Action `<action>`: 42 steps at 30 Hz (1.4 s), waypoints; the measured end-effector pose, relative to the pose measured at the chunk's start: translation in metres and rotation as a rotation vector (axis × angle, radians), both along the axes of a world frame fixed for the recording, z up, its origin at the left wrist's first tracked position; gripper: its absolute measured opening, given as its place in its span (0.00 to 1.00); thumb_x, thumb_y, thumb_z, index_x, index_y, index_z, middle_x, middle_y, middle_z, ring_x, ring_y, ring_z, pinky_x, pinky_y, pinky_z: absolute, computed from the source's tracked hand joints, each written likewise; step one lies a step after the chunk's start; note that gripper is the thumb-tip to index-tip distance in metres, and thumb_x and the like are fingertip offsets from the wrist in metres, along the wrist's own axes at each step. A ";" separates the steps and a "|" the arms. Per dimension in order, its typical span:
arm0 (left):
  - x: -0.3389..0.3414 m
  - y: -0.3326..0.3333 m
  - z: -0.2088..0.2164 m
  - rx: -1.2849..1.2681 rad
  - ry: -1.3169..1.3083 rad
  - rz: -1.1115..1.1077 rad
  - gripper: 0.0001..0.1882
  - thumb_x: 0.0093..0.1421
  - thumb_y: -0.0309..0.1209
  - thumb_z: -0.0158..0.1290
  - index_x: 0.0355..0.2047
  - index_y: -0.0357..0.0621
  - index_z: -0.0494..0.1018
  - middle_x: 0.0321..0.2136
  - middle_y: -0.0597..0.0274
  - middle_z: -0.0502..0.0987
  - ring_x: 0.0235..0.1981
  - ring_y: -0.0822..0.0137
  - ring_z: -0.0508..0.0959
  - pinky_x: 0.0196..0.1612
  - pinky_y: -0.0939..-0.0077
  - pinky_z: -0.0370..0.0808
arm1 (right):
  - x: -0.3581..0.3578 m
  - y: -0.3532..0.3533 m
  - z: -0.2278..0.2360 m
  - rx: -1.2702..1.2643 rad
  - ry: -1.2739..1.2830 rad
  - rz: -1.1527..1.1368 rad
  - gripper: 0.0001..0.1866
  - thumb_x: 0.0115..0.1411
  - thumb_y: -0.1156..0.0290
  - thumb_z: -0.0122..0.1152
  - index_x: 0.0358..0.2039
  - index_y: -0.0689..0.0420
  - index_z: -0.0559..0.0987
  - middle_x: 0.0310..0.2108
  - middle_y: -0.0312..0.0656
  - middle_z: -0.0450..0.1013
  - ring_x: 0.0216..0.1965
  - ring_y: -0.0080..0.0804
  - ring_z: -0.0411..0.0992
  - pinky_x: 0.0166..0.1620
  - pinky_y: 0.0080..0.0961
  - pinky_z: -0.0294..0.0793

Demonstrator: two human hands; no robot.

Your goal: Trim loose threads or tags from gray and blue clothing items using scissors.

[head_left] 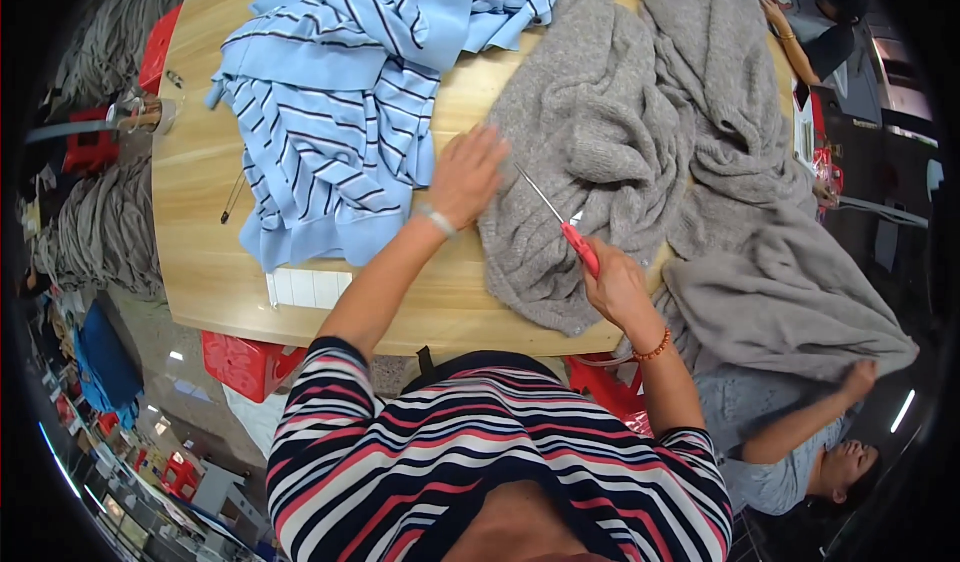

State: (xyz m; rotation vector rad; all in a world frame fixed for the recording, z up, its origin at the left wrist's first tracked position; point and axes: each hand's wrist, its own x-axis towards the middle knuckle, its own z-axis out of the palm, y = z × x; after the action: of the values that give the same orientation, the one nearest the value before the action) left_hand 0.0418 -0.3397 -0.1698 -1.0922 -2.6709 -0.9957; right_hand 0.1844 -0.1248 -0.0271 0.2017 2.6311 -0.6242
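My right hand (pixel 618 287) grips a pair of scissors by the red handles (pixel 580 250). One long thin blade points up and left over a rumpled grey knit garment (pixel 560 262). My left hand (pixel 468 177) lies flat with fingers out at that garment's left edge, slightly blurred; whether it presses on the knit I cannot tell. Left of it, a light blue knit garment with dark and white stripes (pixel 335 112) is heaped on the wooden table (pixel 195 212).
More grey knits (pixel 740 112) cover the table's right side. At right, another person's hand (pixel 858 380) holds a grey knit (pixel 780 292). White strips (pixel 308 288) and a thin dark tool (pixel 230 202) lie at left. A red stool (pixel 245 364) stands below the near edge.
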 end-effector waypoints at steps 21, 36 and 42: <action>0.049 0.026 -0.015 -0.280 -0.080 -0.208 0.21 0.52 0.36 0.54 0.47 0.47 0.72 0.60 0.61 0.62 0.64 0.49 0.54 0.58 0.25 0.43 | -0.043 -0.002 0.005 0.051 -0.003 0.042 0.10 0.56 0.70 0.55 0.38 0.57 0.73 0.24 0.54 0.74 0.28 0.53 0.75 0.32 0.44 0.73; -0.035 0.077 -0.035 -0.359 -0.002 -0.116 0.28 0.57 0.49 0.48 0.54 0.49 0.68 0.64 0.62 0.54 0.67 0.46 0.43 0.62 0.32 0.39 | -0.071 0.002 0.020 0.152 -0.030 -0.084 0.12 0.57 0.67 0.54 0.41 0.57 0.73 0.25 0.59 0.73 0.30 0.60 0.73 0.35 0.49 0.71; -0.034 0.081 -0.028 -0.400 -0.060 -0.164 0.27 0.56 0.48 0.48 0.54 0.50 0.68 0.65 0.63 0.53 0.67 0.45 0.42 0.61 0.29 0.37 | -0.094 0.017 0.005 0.163 0.072 -0.030 0.12 0.56 0.66 0.55 0.36 0.60 0.74 0.25 0.58 0.74 0.29 0.59 0.73 0.34 0.47 0.71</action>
State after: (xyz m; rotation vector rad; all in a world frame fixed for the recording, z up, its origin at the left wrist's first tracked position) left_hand 0.0077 -0.2588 -0.1982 -1.3879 -2.9488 -0.5259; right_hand 0.0901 -0.1080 -0.0217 0.2728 2.7545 -0.4346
